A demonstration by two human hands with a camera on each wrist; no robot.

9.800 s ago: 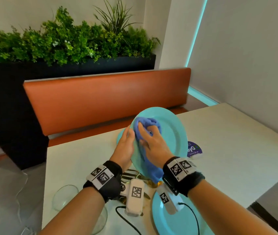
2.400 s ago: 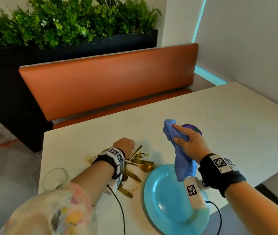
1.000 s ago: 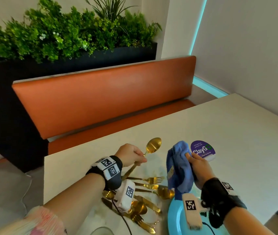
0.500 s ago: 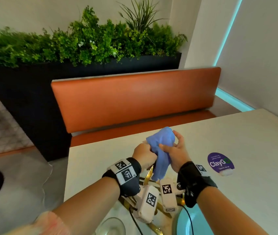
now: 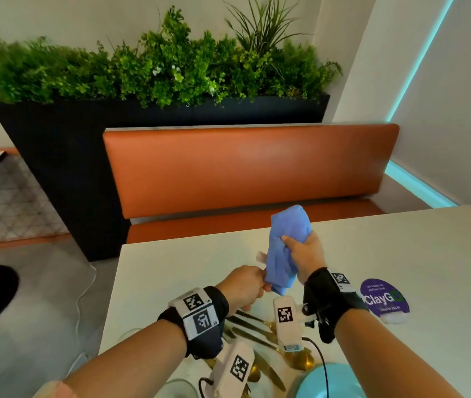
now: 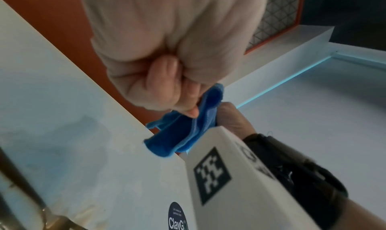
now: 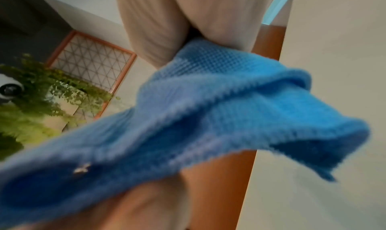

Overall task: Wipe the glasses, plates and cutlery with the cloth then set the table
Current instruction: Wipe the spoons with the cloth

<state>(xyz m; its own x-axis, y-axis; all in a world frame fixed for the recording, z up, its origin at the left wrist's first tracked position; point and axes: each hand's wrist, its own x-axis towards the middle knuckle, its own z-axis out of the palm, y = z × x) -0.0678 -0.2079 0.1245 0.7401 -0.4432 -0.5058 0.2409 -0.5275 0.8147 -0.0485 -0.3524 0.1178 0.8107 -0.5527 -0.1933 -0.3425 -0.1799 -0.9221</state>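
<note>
My right hand (image 5: 303, 251) grips a bunched blue cloth (image 5: 286, 242) held upright above the white table (image 5: 401, 254). My left hand (image 5: 245, 285) is a closed fist against the cloth's lower end (image 6: 188, 131). The gold spoon it holds is hidden by the fist and the cloth. In the right wrist view the cloth (image 7: 208, 118) fills the frame. Gold and dark cutlery (image 5: 257, 328) lies on the table under my wrists. A teal plate (image 5: 335, 383) sits at the near edge, and a glass rim (image 5: 177, 390) shows at bottom left.
A purple round sticker (image 5: 383, 297) is stuck on the table to the right of my hands. An orange bench (image 5: 243, 168) runs along the table's far side, backed by a dark planter (image 5: 56, 156) of greenery. A wall stands to the right.
My right hand has drawn the cloth up and away from my left fist, which dropped slightly. One second ago the left hand held the bare gold spoon beside the cloth.
</note>
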